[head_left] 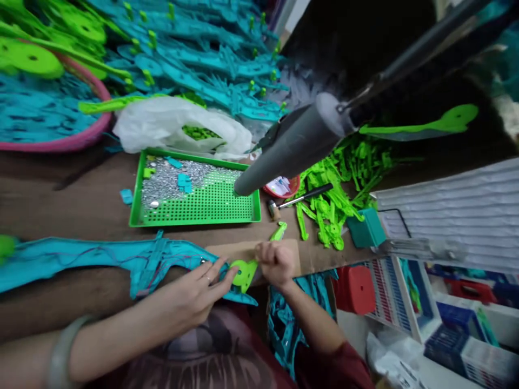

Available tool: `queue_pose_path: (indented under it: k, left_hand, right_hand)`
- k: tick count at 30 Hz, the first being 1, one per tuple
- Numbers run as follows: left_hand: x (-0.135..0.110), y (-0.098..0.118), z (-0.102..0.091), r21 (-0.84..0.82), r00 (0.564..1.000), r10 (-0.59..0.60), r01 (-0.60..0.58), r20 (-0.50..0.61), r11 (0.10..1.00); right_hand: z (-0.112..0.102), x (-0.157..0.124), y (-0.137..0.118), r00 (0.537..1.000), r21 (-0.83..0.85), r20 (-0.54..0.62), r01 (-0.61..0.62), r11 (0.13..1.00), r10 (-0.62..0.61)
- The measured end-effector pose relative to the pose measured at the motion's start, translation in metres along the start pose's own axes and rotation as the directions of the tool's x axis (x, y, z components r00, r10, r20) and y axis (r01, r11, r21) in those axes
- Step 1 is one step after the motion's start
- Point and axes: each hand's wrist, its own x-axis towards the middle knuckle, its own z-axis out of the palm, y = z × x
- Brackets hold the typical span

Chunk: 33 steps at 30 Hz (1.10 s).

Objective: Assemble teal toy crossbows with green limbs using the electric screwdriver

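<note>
My left hand (200,294) rests on a long teal plastic part (101,256) at the table's near edge, fingers stretched out and touching a lime green plastic piece (244,272). My right hand (276,263) is closed in a pinch on the narrow arm of that same green piece, which runs up and right. Both hands work over a brown cardboard pad (231,251).
A green perforated tray (203,208) holds small silver screws and teal bits. A hammer (298,199) lies beside a pile of green parts (336,189). A grey tube (292,143) hangs overhead. A pink basin (77,138), a white bag (170,121) and teal stacks stand behind.
</note>
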Motion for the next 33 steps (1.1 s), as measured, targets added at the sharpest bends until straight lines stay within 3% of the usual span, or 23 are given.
queue_pose_path:
  k: [3,6,8,10,12,14,17,21,33]
  left_hand:
    - [-0.001,0.001,0.001,0.017,1.0,-0.027,0.028,-0.015,0.999]
    - [-0.003,0.004,0.004,0.017,0.999,-0.036,0.036,-0.021,0.999]
    - [-0.003,0.007,0.006,0.005,0.996,-0.073,0.073,-0.046,0.997]
    - [-0.002,0.011,0.008,-0.016,0.988,-0.128,0.127,-0.084,0.992]
    - [0.0,0.015,0.011,-0.041,0.975,-0.178,0.174,-0.132,0.984]
    - [0.002,0.019,0.015,-0.062,0.96,-0.214,0.206,-0.179,0.977]
    - [0.005,0.022,0.021,-0.064,0.941,-0.248,0.24,-0.231,0.969]
    - [0.005,0.022,0.026,-0.079,0.932,-0.259,0.247,-0.255,0.966]
    - [0.013,0.022,0.029,-0.136,0.942,-0.235,0.207,-0.241,0.969]
  right_hand:
    - [0.004,0.019,-0.004,0.996,-0.003,-0.03,0.08,0.997,-0.08]
    - [0.007,0.068,-0.022,0.977,-0.092,-0.032,0.209,0.974,-0.213]
    - [0.019,0.103,-0.036,0.966,-0.155,0.184,0.209,0.965,-0.18]
    - [0.037,0.13,-0.043,0.902,-0.185,0.431,0.118,0.976,-0.027]
    - [0.056,0.151,-0.039,0.856,-0.166,0.515,0.038,0.985,0.054]
    - [0.07,0.164,-0.021,0.896,-0.103,0.443,0.04,0.994,0.01]
    - [0.081,0.174,0.018,0.97,-0.072,0.228,0.104,0.992,-0.086]
    - [0.084,0.173,0.053,0.977,-0.052,0.038,0.213,0.976,-0.211]
    - [0.094,0.174,0.057,0.987,-0.104,-0.049,0.149,0.983,-0.155]
